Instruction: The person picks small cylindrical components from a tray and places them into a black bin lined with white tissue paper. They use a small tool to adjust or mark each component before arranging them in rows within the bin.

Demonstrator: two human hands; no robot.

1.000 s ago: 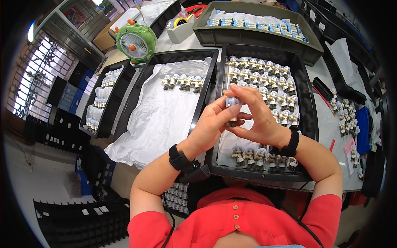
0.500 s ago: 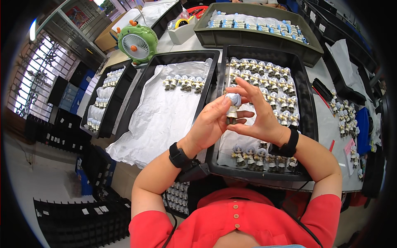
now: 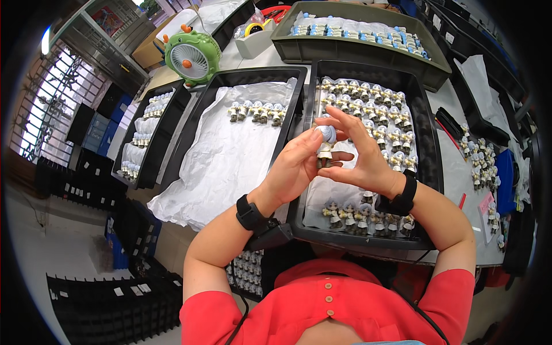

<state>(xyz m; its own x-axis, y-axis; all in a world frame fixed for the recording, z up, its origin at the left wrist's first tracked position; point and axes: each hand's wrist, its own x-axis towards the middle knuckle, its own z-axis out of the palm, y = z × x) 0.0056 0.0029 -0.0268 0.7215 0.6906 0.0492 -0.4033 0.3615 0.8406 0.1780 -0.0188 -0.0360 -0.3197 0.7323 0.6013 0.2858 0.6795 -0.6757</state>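
Observation:
Between my two hands, above the left edge of the right-hand black tray (image 3: 434, 167), a small figurine (image 3: 325, 150) with pale blue-grey hair, white clothes and dark legs stands upright. My left hand (image 3: 295, 164) pinches it from the left, thumb near its head. The curled fingers of my right hand (image 3: 368, 161) close round it from the other side, index finger raised by the head. Below them, that tray holds rows of similar figurines (image 3: 362, 218) on white paper. Left of it, another black tray (image 3: 198, 123) has one short row of figurines (image 3: 257, 112) on crumpled paper.
A narrower black tray (image 3: 167, 135) with figurines stands at far left, near a green fan (image 3: 192, 56). Behind lies an olive bin (image 3: 368, 49) of blue-and-white pieces. More figurines (image 3: 482, 164) lie loose at right by a red pen (image 3: 451, 138) and a blue box (image 3: 506, 175).
The figurine has turned slightly in my fingers and now shows more of the swirl of its hair. Both hands stay nearly in the same place.

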